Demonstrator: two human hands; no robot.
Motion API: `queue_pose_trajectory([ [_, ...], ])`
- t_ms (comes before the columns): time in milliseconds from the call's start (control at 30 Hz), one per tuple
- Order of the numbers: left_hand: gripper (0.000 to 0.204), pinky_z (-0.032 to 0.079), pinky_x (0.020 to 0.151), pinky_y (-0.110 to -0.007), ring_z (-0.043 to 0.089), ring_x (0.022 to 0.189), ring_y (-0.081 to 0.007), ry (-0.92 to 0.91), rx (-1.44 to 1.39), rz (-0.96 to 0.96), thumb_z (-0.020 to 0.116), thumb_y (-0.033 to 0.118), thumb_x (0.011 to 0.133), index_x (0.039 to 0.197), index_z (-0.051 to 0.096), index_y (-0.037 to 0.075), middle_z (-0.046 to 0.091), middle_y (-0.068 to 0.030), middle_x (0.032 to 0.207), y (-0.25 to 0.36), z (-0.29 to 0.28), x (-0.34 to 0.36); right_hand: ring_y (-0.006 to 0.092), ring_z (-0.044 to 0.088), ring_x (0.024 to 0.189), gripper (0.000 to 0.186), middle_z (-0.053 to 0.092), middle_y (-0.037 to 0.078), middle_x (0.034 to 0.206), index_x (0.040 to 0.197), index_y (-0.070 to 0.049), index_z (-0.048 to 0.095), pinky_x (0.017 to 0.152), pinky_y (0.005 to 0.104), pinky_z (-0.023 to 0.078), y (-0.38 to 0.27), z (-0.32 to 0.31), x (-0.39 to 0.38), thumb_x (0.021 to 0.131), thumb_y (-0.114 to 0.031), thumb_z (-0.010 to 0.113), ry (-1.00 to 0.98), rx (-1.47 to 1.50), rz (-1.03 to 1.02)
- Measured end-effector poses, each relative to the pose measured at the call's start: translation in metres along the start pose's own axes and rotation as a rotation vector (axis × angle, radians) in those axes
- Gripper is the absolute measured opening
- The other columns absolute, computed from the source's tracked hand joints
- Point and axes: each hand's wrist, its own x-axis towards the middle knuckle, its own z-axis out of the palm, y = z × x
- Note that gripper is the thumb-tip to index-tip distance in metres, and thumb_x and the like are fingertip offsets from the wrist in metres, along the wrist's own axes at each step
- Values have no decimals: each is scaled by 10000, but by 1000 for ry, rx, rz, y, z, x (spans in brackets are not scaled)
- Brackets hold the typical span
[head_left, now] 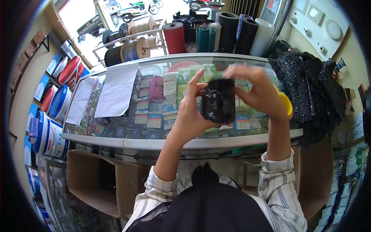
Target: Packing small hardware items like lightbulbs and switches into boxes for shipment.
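Observation:
A dark, glossy bundle (218, 101), seemingly wrapped in black plastic, is held upright over the glass counter. My left hand (188, 109) grips it from the left and below, fingers bent around it with the index raised. My right hand (257, 89), blurred, curls at its upper right with the thumb against it. Under my hands, small boxes (154, 120) in green, blue and pink show through the glass. Two handwritten sheets (114, 94) lie on the left of the counter (184, 137).
Rolls of sheeting (174, 38) stand behind the counter, beside cable spools (135, 51). Crumpled black plastic (307, 92) is piled at the right, near a yellow round item (287, 104). Paint buckets (52, 131) line the left. Cardboard boxes (92, 174) sit below the counter.

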Motion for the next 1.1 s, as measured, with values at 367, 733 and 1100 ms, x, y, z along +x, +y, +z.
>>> queue_pose_trajectory([
  [367,752,445,920,-379,530,1084,-277,227,-260,-71,874,187,574,1124,381,41,438,-164,1213,-9,11,-6,89,606,828,221,639,21,875,960,-44,604,715,234,466,-23,2,-26,788,-134,709,297,423,250],
  [733,209,408,966,-418,553,1090,-335,433,51,285,558,-25,840,1034,634,-37,597,-171,1047,3,27,-5,115,578,762,236,614,56,858,929,8,647,676,227,455,-14,54,-27,706,71,695,584,239,165],
  [1100,154,407,960,-324,579,842,-105,482,-152,21,663,39,818,926,593,-47,643,-104,898,12,21,-3,166,598,739,241,593,86,891,946,-15,668,631,247,483,-22,49,-28,715,52,683,417,57,67],
])
